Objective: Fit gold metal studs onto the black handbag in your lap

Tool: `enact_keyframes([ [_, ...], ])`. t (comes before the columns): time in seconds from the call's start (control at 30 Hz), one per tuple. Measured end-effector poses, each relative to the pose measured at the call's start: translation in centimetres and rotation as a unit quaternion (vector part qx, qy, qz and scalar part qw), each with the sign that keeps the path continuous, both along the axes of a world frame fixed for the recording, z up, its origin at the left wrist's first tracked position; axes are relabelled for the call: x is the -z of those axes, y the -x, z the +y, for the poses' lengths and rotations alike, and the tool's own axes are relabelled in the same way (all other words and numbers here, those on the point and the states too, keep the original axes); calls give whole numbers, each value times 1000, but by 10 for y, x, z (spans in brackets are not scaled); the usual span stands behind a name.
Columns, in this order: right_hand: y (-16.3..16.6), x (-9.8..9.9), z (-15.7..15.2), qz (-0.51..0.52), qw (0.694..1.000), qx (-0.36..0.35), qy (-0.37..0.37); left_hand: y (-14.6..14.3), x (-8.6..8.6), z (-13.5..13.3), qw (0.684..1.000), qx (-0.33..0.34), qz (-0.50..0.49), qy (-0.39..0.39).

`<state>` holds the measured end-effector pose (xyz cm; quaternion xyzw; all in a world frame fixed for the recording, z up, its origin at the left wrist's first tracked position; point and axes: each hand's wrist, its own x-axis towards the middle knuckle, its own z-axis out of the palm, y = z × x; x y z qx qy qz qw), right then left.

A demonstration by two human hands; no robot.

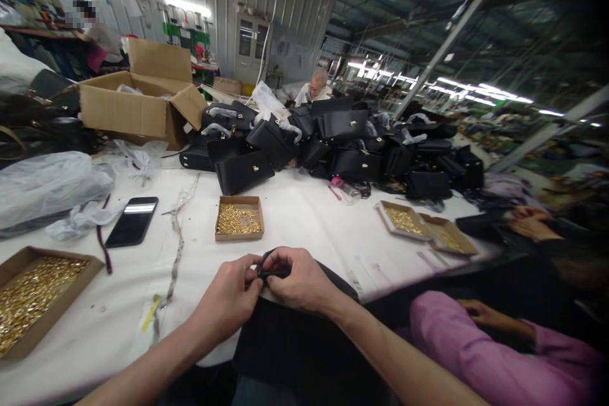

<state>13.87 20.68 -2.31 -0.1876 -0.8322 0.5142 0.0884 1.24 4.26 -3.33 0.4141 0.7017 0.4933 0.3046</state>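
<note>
Left hand (231, 295) and right hand (297, 279) both pinched shut on small black strap piece (267, 271) at white table (304, 216) edge, near cardboard tray of gold fittings (238, 218).

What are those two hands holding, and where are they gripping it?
Both the left hand and right hand pinch a small black strap piece by its ends, over a black bag.

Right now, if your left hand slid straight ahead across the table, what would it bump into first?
Probably the small cardboard tray of gold pieces. The left hand, pinching a black strap, points up and slightly right, and bare white table lies between. Depth is hard to judge.
</note>
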Motion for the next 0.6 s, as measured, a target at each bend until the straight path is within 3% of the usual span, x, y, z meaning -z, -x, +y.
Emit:
enact_keyframes([
  [0.33, -3, -8, 0, -12, 1000, -15, -1, -4, -4, 3, 1000, -16, -10, 12],
  [0.6, -2, -6, -1, 1, 1000, -14, 11, 0, 3, 2, 1000, 14, 12, -6],
])
